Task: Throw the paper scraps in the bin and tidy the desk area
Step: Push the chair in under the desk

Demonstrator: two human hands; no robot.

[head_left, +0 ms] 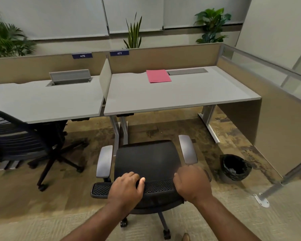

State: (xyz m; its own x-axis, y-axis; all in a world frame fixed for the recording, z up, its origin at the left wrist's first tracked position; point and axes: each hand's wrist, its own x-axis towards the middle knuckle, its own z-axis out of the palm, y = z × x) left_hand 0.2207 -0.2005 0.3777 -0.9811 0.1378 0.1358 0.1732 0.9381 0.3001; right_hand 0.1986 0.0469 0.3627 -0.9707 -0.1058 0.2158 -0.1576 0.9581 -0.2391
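A black mesh office chair with grey armrests stands on the carpet in front of the right-hand grey desk. My left hand and my right hand both grip the top edge of its backrest. A pink folder lies flat at the back of that desk. A small bin with a black liner sits on the floor to the right of the chair, with something pale inside. No loose paper scraps show on the desk.
A second dark chair stands at the left desk, whose cable hatch is flipped open. A divider panel splits the desks. A glass partition and its floor bracket close the right side. Plants line the back.
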